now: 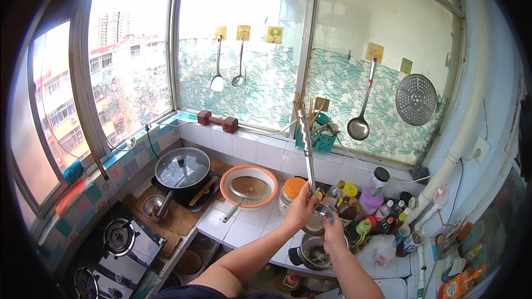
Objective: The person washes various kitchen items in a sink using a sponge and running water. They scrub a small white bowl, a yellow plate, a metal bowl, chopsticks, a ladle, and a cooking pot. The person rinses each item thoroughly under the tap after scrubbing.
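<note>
My left hand point(302, 211) grips a long stainless-steel utensil point(308, 153), which looks like food tongs with a notched edge, pointing up and away from me. Close beside it, my right hand point(333, 232) pinches the rim of a small round see-through or metal bowl point(314, 227); its material is hard to tell. Directly below the hands sits a metal pot point(305, 243) with a black side handle, holding something pale and dark that I cannot make out. To the left stands an orange-rimmed basin point(224, 193) with a pot lid point(249, 187) lying in it.
A lidded pan point(183, 168) rests on a black hotplate point(199, 205). A small saucepan point(154, 207) stands by the gas stove point(124, 253). An orange-capped jar point(294, 188) and several bottles point(386, 224) line the back right. A dumbbell point(217, 121) and green utensil basket point(322, 143) occupy the ledge.
</note>
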### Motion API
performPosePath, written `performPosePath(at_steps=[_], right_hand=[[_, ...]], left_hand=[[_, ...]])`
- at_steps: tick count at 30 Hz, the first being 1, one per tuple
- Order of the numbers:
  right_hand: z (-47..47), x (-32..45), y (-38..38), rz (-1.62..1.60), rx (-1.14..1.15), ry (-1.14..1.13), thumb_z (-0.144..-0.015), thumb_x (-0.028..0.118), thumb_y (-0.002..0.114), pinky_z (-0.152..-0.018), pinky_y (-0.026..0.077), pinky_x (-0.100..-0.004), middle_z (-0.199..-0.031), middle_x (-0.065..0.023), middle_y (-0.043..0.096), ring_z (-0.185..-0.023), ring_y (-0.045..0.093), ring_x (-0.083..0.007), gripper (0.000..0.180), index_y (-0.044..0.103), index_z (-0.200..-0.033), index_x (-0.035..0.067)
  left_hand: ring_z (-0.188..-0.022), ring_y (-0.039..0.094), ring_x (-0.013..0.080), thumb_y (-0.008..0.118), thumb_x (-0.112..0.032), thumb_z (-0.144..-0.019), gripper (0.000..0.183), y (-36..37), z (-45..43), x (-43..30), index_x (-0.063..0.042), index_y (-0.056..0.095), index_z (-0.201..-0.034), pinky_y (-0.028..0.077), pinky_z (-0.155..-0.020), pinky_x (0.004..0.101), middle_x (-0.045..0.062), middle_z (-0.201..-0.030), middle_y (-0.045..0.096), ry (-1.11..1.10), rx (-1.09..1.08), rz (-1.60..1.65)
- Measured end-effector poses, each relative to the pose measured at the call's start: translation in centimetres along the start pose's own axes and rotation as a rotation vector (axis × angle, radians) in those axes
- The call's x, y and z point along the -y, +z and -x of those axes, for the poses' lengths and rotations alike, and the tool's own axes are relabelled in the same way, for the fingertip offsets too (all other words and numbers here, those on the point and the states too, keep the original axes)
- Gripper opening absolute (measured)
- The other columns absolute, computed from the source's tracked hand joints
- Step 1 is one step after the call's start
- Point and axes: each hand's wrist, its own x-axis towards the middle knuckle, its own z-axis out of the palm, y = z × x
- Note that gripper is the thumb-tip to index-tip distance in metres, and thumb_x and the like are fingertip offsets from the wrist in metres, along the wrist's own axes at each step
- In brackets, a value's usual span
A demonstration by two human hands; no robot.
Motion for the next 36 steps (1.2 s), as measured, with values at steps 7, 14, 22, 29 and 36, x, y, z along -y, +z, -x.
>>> performPosePath(at_steps=[7,14,22,29,36], right_hand=[[-11.3,5.8,18.0,0.028,0.2,-0.153,-0.088,0.011,0.054,-0.077,0.048,-0.0273,-0.114,-0.0088,0.049,-0.096,0.052,-0.0161,0.046,0.037,-0.13,0.005],[-19.2,10.7,26.9,0.97,0.125,-0.944,-0.082,0.018,0.063,-0.099,0.034,-0.0403,-0.134,-0.0165,0.031,-0.119,0.039,-0.0317,0.042,0.052,-0.121,0.012],[-24.9,12.4,29.5,1.317,0.009,-1.167,-0.079,0.013,0.06,-0.103,0.03,-0.0439,-0.099,-0.0016,0.064,-0.111,0.049,-0.0253,0.015,0.068,-0.091,0.012],[-26.9,9.1,29.1,1.596,0.114,-0.966,-0.081,0.014,0.056,-0.104,0.029,-0.0431,-0.101,-0.004,0.064,-0.113,0.048,-0.0253,0.016,0.067,-0.093,0.01],[-27.2,6.7,25.8,1.514,0.081,-0.897,-0.08,0.014,0.058,-0.106,0.025,-0.0426,-0.113,-0.0082,0.059,-0.117,0.046,-0.0261,0.03,0.06,-0.108,0.004]], left_hand=[[-0.071,0.063,0.0258,0.05,-0.009,-0.086,0.071,-16.3,-18.2,1.2,-0.018,0.01,-0.144,0.047,-0.068,0.0349,0.01,-0.078,0.064,0.116,0.007,-0.105],[-0.071,0.064,0.0234,0.052,-0.013,-0.084,0.065,-25.1,-32.0,1.5,-0.016,0.023,-0.142,0.047,-0.068,0.0343,0.01,-0.078,0.066,0.205,0.041,-0.24],[-0.065,0.061,0.016,0.053,-0.01,-0.084,0.064,-25.7,-38.8,3.3,-0.011,0.025,-0.141,0.047,-0.064,0.0289,0.009,-0.076,0.066,0.222,0.128,-0.109],[-0.074,0.062,0.0306,0.051,-0.015,-0.086,0.063,-24.3,-40.2,8.6,-0.024,0.023,-0.142,0.047,-0.068,0.0414,0.014,-0.083,0.065,0.156,0.053,-0.427],[-0.086,0.058,0.034,0.052,-0.011,-0.085,0.051,-24.1,-41.1,13.8,-0.009,0.036,-0.134,0.045,-0.076,0.0414,0.015,-0.098,0.061,0.146,-0.188,-0.414]])
